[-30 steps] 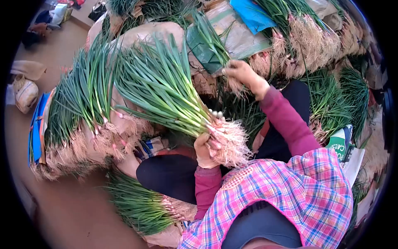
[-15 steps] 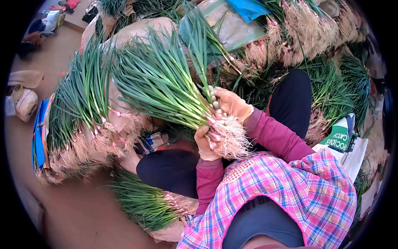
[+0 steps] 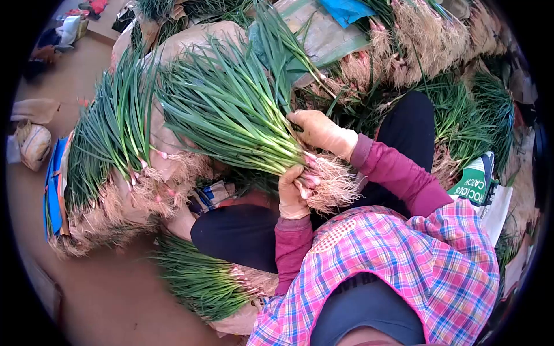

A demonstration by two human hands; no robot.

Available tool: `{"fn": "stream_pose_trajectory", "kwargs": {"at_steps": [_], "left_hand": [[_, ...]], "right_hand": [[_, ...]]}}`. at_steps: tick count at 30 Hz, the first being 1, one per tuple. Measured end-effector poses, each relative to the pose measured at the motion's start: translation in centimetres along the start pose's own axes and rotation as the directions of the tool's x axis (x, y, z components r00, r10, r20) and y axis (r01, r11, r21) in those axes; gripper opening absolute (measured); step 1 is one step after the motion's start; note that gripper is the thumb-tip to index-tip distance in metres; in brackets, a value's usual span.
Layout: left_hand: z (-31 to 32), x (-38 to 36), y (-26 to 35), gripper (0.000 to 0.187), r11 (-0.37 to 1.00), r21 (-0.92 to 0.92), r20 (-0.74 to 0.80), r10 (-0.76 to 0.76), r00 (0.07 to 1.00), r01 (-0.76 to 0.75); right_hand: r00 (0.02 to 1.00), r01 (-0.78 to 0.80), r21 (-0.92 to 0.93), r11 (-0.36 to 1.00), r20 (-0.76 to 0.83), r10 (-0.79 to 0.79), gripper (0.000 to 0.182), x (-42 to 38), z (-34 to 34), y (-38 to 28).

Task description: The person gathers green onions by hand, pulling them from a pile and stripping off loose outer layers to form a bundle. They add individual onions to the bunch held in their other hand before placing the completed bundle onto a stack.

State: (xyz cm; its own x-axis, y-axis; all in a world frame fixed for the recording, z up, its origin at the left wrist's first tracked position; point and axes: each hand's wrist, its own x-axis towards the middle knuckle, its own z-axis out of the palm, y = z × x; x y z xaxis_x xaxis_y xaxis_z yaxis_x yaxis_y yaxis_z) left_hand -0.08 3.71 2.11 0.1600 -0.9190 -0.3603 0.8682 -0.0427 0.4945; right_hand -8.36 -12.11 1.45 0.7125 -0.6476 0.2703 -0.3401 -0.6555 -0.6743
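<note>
A large bunch of green garlic [image 3: 248,124], with long flat leaves, pinkish bulbs and pale stringy roots, is held up over my lap. My left hand [image 3: 292,193], in a pale glove, wraps round the stems just above the bulbs, thumb on top. On the far side of the bunch, my right hand [image 3: 320,131], also gloved, has its fingers curled closed against the upper stems and leaves. A strip of green leaf shows at its fingertips. The roots [image 3: 332,181] hang toward my body.
Another pile of green garlic [image 3: 115,144] leans on brown sacking at left. More stalks [image 3: 208,277] lie by my knee. Root ends [image 3: 427,46] are stacked at the upper right, near a blue sheet [image 3: 349,10]. A green and white printed bag [image 3: 476,187] sits at right.
My right hand has slid up from the bulb end to the stems and curled closed there. The bunch and my left hand have shifted slightly right.
</note>
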Motion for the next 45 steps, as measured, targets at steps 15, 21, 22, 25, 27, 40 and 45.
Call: {"fn": "stream_pose_trajectory", "kwargs": {"at_steps": [15,21,22,25,27,40,45], "left_hand": [[-1.8,1.3,0.5,0.034,0.964,0.028,0.138,-0.264,0.955,0.263],[-2.8,1.3,-0.4,0.043,0.986,0.101,0.076,-0.142,0.987,0.134],[-1.3,0.8,-0.4,0.043,0.984,0.102,0.069,-0.151,0.986,0.144],[1.6,0.1,0.0,0.07,0.978,-0.199,0.177,-0.032,0.984,0.068],[1.6,0.0,0.1,0.071,0.982,-0.156,0.244,0.139,0.96,-0.102],[3.3,-0.5,0.5,0.086,0.965,-0.234,0.159,0.158,0.974,-0.119],[2.1,0.6,0.1,0.084,0.969,-0.233,0.296,0.149,0.943,-0.08]], "right_hand": [[0.902,-0.367,0.209,0.906,-0.158,0.402,0.024,3.2,1.7,1.1],[0.744,-0.338,0.891,0.303,0.056,0.666,0.011,1.3,3.2,2.7],[0.7,-0.265,0.957,-0.117,0.274,0.659,0.009,0.7,3.5,3.8],[0.749,-0.051,0.829,-0.557,0.401,0.527,0.01,0.6,4.1,5.4],[0.765,0.108,0.882,-0.458,0.22,0.605,0.01,0.5,1.4,4.5],[0.856,-0.508,-0.27,0.818,-0.266,0.444,0.029,4.3,-7.5,11.5],[0.847,-0.521,0.321,0.791,0.084,0.524,0.017,5.3,-5.8,9.7]]}}
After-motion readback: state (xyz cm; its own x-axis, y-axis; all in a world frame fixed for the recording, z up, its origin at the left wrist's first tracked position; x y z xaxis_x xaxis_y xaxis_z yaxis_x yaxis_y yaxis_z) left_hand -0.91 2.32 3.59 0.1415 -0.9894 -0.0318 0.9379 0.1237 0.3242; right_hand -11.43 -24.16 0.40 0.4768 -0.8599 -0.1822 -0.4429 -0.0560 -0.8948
